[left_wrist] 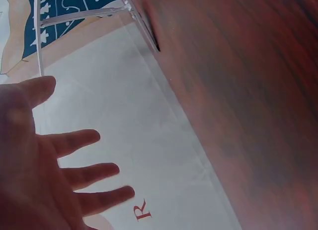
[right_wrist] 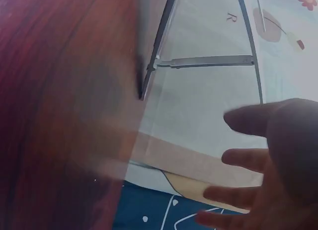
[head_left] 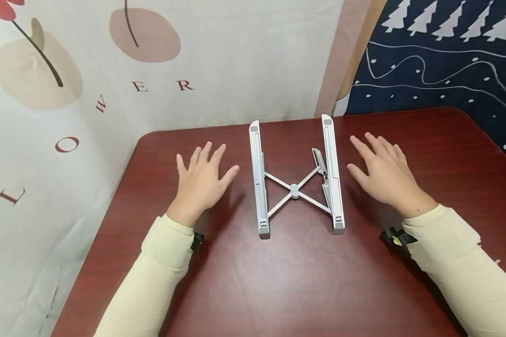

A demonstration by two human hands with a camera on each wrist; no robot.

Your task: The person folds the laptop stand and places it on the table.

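A silver folding laptop stand (head_left: 296, 189) lies flat in the middle of a dark red table (head_left: 278, 281), its two long bars joined by a crossed brace. My left hand (head_left: 202, 180) hovers or rests palm down just left of the stand, fingers spread and straight, holding nothing. My right hand (head_left: 383, 173) is palm down just right of the stand, fingers straight, holding nothing. In the left wrist view my left hand (left_wrist: 44, 160) shows spread fingers, with the stand (left_wrist: 89, 14) beyond. In the right wrist view my right hand (right_wrist: 273, 165) is spread near the stand (right_wrist: 203, 61).
A pale cloth printed with flowers and red letters (head_left: 109, 70) hangs behind and left of the table. A dark blue cloth with white trees (head_left: 447, 56) hangs at the back right. The table's left edge (head_left: 109, 206) runs close to my left arm.
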